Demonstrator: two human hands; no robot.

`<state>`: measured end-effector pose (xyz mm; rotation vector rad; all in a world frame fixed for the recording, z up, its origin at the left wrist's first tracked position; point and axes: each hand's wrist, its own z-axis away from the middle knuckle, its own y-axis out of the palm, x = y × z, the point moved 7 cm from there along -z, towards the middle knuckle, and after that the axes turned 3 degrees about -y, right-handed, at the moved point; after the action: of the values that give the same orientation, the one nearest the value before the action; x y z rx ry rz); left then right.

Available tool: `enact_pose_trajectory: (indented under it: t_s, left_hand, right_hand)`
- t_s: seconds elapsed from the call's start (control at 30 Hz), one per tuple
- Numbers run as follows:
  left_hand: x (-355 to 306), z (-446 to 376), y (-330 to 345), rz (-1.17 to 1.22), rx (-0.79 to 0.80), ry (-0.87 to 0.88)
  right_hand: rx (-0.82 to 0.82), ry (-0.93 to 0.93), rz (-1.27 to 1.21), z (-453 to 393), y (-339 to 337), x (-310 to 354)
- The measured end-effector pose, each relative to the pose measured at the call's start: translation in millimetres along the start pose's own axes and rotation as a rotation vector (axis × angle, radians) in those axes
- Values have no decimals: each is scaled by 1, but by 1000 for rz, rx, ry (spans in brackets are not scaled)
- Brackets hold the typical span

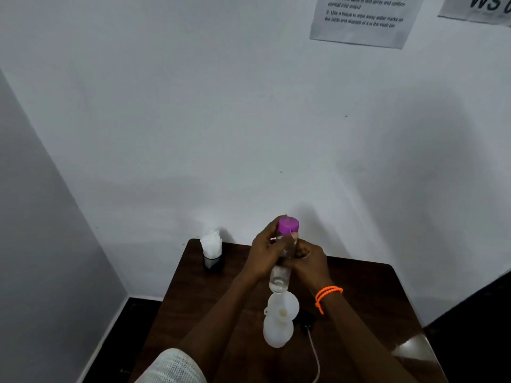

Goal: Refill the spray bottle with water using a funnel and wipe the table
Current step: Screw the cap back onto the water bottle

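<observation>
- Spray bottle (278,331), white and translucent, stands upright on the dark wooden table (367,299), near my edge of it and roughly at its middle.
- A white funnel (284,304) sits in the bottle's neck, its bowl open upward.
- I hold a clear water bottle (280,277) tipped steeply over the funnel, its lower end just above the funnel's bowl; its other end, high and away from me, carries a purple cap (288,225).
- My left hand (264,254) is wrapped around the upper part of the clear bottle, fingers curled closed on its side just below the purple end.
- My right hand (308,259) grips the same bottle from the other side, fingers closed around its middle; the two hands touch each other across it.
- An orange coiled band (326,295) circles my right wrist.
- Just right of the spray bottle lies a dark spray head (305,320) on the table, with a thin pale tube (315,355) trailing toward me.
- At the far left corner of the table stands a dark holder (213,262) with white tissues (210,243) sticking out of it, well apart from my hands.
- Whether water is flowing into the funnel, I cannot tell.
</observation>
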<state>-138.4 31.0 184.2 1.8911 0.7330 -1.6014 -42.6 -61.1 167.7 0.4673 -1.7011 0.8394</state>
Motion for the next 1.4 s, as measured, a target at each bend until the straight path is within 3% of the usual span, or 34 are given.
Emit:
enact_pose_trajectory:
  t_s: [0.1,0.23,0.43,0.63,0.77,1.07,1.4]
  left_hand:
    - [13,-3,-11,-119,-106,-8]
    - [43,-6,-32,-249,-208,-167]
    - [97,-11,-55,-211,-191,-335]
    - [128,-25,-72,-250,-141,-367]
    - [163,-34,-70,-208,-31,-362]
    - [296,-73,-98,-60,-150,-553]
    - [291,-81,-108,93,-249,-601]
  right_hand:
    - [-11,-28,54,-12,5,1]
    - [-35,1,110,-36,14,-6]
    - [16,62,176,-61,40,-29]
    - [85,133,265,-89,69,-76]
    - [151,185,300,-111,91,-116]
    - [122,281,299,-144,124,-159]
    - [87,319,267,-152,142,-176]
